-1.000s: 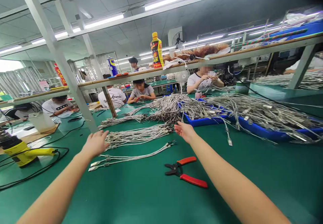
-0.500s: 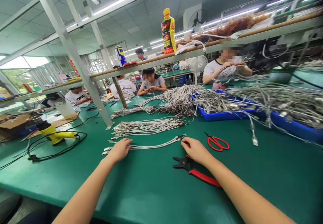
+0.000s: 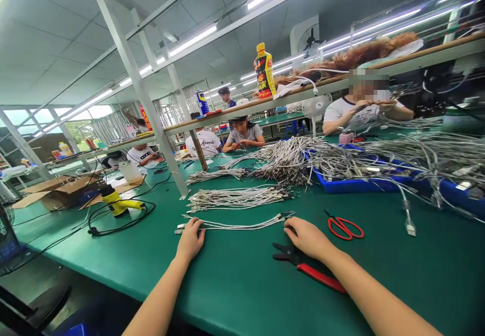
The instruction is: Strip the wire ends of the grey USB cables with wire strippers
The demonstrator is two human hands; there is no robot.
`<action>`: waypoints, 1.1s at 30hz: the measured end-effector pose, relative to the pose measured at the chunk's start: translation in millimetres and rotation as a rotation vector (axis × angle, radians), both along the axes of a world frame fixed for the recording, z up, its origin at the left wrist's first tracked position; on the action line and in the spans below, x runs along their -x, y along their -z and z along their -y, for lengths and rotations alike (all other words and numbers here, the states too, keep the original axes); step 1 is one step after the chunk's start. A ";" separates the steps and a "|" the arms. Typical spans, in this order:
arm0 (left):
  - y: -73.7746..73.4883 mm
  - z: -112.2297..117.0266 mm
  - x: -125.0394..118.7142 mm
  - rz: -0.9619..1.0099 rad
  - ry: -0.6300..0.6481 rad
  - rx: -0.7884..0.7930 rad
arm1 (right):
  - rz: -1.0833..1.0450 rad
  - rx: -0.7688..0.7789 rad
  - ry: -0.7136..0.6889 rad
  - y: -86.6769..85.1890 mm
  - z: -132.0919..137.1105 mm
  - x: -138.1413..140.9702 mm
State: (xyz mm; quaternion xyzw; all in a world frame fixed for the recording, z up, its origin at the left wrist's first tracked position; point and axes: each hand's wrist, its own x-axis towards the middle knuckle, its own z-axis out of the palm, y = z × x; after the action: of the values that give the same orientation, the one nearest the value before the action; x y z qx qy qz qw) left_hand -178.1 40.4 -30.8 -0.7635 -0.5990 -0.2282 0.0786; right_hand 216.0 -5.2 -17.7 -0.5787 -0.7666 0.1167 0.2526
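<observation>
Left hand and right hand curl at USB cables, grip unclear. Sweeping low, the right could nudge the wire strippers.

**Bottle and Spray Can Standing on the Shelf**

Reddish-brown fibrous material is lying along the shelf, right of the bottle. Beyond the shelf, a white fan is standing near a co-worker in a white shirt. At the left, a yellow tool is resting on the green surface, its black cord looping beside it. An open cardboard box is sitting farther left.
</observation>
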 end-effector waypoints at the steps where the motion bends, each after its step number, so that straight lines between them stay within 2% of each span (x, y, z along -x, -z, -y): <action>1: -1.2 0.3 0.0 -0.007 0.013 -0.002 | 0.009 -0.006 -0.003 -0.4 0.5 0.0; 11: -3.8 6.4 0.7 -0.059 0.145 0.073 | 0.074 -0.005 0.066 0.1 2.3 3.8; 23: -5.5 6.0 -1.3 0.034 0.321 0.070 | 0.141 0.056 0.126 6.1 -2.4 10.3; 28: -5.5 7.0 -2.6 0.099 0.314 0.052 | 0.141 0.030 0.157 -3.0 -0.8 11.9; 33: -3.1 7.9 8.4 0.189 0.188 -0.006 | 0.099 -0.010 0.193 -13.3 5.5 12.2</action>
State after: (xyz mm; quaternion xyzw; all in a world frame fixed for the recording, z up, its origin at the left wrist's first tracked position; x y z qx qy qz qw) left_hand -186.5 32.5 -27.8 -0.7910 -0.5290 -0.3074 0.0024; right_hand 203.8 -10.7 -4.4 -0.6536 -0.7194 0.0592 0.2274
